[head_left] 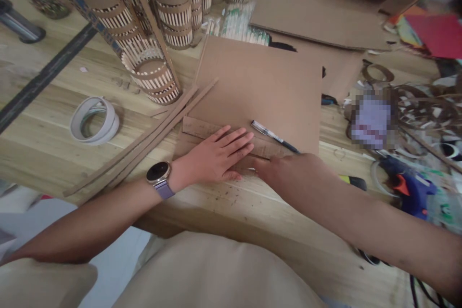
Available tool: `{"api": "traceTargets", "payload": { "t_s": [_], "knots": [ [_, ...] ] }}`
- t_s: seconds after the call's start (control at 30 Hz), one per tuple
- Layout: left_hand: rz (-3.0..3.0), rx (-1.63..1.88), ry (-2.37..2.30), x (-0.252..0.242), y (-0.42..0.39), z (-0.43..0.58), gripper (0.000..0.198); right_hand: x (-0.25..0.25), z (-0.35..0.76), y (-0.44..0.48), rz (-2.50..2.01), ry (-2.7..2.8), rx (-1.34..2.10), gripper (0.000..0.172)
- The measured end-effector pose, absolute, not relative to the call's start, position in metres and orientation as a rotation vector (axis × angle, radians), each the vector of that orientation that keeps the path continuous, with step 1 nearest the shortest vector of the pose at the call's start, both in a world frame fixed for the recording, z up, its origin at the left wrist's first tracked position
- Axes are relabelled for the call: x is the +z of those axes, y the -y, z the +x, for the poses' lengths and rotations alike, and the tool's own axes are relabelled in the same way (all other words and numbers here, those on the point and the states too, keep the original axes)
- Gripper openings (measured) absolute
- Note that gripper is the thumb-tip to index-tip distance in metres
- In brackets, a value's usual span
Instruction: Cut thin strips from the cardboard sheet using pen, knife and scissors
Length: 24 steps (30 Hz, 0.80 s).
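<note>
A brown cardboard sheet (pixel 260 77) lies on the wooden table in front of me. Across its near part rests a straight cardboard piece (pixel 197 127), pressed down by my left hand (pixel 216 154), which is flat with its fingers spread. My right hand (pixel 285 168) is closed at the sheet's near edge, just right of the left fingers. A small pale sliver shows by its fingertips, but what it grips is hidden. Beyond the right hand, a capped pen (pixel 269 132) lies on the cardboard. Long narrow cardboard strips (pixel 155 127) lie to the left, partly over the sheet.
Left stands a tape roll (pixel 94 120); behind it is a cardboard-and-stick structure (pixel 153 77), with several round stick towers (pixel 175 14) farther back. At right are a blue glue gun (pixel 411 187), curled cardboard scraps (pixel 418 106) and red paper (pixel 436 33). More cardboard (pixel 317 9) lies behind.
</note>
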<state>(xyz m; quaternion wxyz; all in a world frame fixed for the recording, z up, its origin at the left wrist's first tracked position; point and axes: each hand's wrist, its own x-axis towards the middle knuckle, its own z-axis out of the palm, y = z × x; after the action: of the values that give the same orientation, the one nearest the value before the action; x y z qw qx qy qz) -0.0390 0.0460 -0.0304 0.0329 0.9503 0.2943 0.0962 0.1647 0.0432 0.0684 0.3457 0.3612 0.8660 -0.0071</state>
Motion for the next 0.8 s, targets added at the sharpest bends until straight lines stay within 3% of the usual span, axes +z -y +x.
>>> {"api": "traceTargets", "payload": {
  "t_s": [0.8],
  "knots": [
    [2.915,0.299,-0.871,-0.029,-0.048,-0.04,0.072,0.058,0.168,-0.046,0.836,-2.344,-0.007,0.039]
  ]
}}
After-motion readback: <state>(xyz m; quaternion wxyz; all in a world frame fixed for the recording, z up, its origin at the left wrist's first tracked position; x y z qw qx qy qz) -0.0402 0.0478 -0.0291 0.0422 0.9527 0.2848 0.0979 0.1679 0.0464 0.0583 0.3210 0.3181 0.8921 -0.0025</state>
